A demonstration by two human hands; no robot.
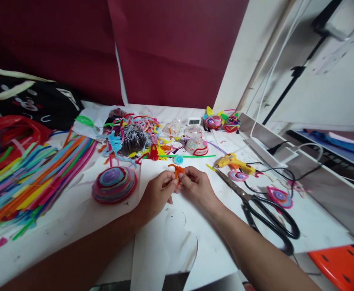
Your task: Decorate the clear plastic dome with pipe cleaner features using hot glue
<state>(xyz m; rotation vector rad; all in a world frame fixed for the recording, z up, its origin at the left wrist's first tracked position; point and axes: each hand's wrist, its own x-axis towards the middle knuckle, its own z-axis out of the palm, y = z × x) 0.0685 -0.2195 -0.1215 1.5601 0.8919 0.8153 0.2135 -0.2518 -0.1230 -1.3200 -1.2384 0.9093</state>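
Both hands meet over the white paper at the middle of the table. Between them is a small bent orange pipe cleaner, its loops sticking up above the fingertips. My left hand pinches it from the left, fingers closed. From the other side my right hand grips it with thumb and fingers. Just beyond lies a light blue coil beside a straight green pipe cleaner. Left of my left hand sits a round dome wrapped in coloured pipe cleaners.
Black-handled scissors and a yellow glue gun with cables lie to the right. Bundled pipe cleaners cover the left side. Behind stand a pile of scraps, clear domes and a small digital clock.
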